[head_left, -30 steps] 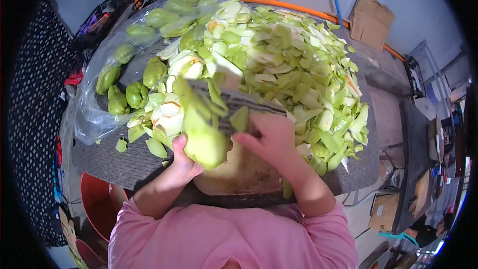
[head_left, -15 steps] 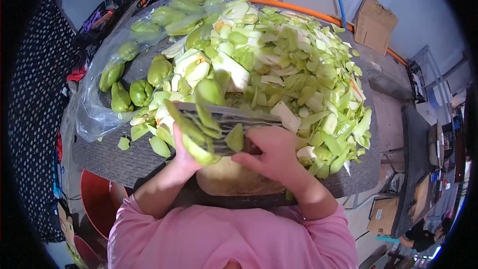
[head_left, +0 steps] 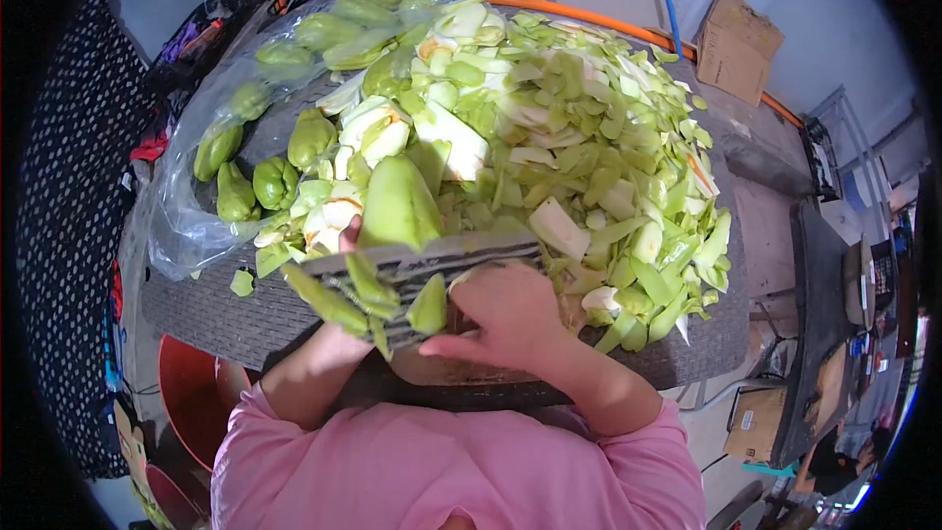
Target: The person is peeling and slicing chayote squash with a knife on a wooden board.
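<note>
My left hand, largely hidden behind a wide blade, grips a pale green, partly peeled chayote. The right one, my right hand, is closed on the knife, whose handle it covers. Green peel strips cling to the blade. Beyond both hands lies a big heap of peels and pale pieces. Whole chayotes lie at the left, some under clear plastic. A light board shows beneath my hands on the dark table.
A red bucket stands below the table's left side, beside a dotted dark cloth. Cardboard leans behind near an orange hose. At the right are a dark bench, a box and another person's arm.
The blade has swept down and toward me, carrying peel strips below the chayote's top, so more of the chayote shows. My right hand has moved slightly left and lower.
</note>
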Motion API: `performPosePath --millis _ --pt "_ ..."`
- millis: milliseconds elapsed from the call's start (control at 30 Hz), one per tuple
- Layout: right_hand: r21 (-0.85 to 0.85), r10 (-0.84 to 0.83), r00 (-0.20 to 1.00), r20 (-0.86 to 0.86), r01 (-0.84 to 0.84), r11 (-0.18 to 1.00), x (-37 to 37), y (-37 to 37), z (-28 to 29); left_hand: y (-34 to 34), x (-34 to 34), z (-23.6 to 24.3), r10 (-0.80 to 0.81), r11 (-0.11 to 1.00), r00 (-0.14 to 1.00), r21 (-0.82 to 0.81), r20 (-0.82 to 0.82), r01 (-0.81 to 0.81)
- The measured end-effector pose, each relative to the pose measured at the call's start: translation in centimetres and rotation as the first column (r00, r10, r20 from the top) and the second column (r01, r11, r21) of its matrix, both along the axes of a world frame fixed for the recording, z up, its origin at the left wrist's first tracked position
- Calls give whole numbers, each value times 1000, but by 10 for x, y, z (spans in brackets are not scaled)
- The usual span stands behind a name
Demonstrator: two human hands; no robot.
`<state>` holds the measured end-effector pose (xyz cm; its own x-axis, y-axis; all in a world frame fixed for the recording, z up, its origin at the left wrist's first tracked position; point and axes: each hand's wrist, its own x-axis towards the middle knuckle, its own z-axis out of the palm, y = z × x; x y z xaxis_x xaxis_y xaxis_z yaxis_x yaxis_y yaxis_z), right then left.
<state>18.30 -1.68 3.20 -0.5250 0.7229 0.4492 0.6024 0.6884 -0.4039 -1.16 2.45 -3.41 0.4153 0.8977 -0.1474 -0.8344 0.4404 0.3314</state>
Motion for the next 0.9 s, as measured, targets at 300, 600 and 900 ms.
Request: performPosePath --millis 300,600,900 --pt "-179 -225 971 -73 209 961 11 27 -8 -2 -5 7 -37 998 998 -42 51 40" --pt "-251 -184 978 -101 154 956 9 13 -1 -15 6 -1 46 998 979 51 -198 -36" --pt "-146 -186 980 -71 175 974 12 12 2 -18 -1 -29 -206 970 978 126 -17 207"
